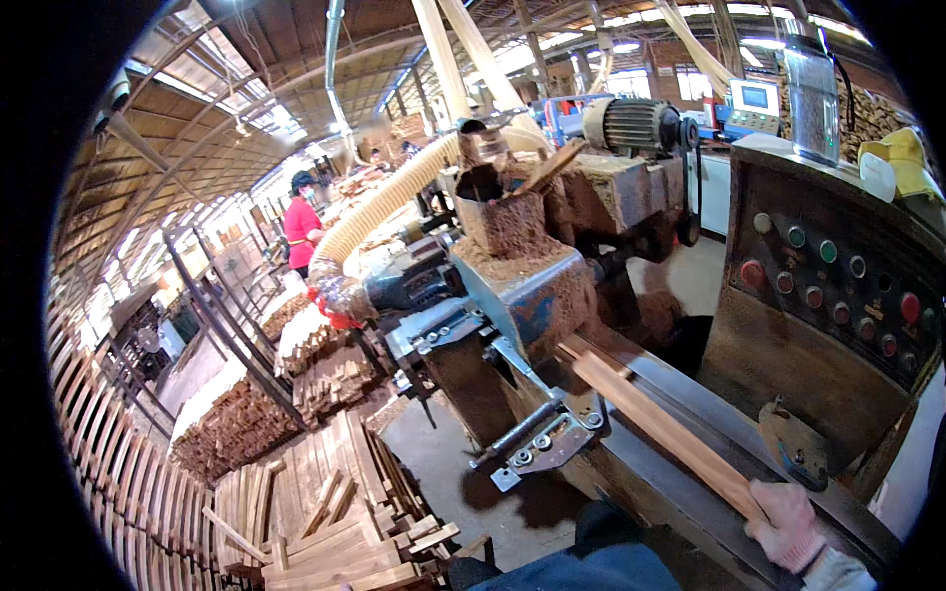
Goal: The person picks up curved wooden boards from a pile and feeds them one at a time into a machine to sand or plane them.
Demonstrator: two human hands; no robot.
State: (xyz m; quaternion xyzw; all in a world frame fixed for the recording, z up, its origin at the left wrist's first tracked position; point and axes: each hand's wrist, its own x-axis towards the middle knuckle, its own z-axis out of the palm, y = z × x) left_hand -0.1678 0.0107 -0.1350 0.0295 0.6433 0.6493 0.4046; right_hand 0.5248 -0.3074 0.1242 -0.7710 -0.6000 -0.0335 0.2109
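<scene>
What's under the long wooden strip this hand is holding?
The machine's dark metal bed shows along both sides of the wooden strip. The strip covers whatever is directly beneath it, and the right hand hides its near end.

The right hand (785,525) is gripping at four o'clock, fingers (767,495) curled. Its grey-sleeved forearm (840,572) is pointing toward ten o'clock.
</scene>
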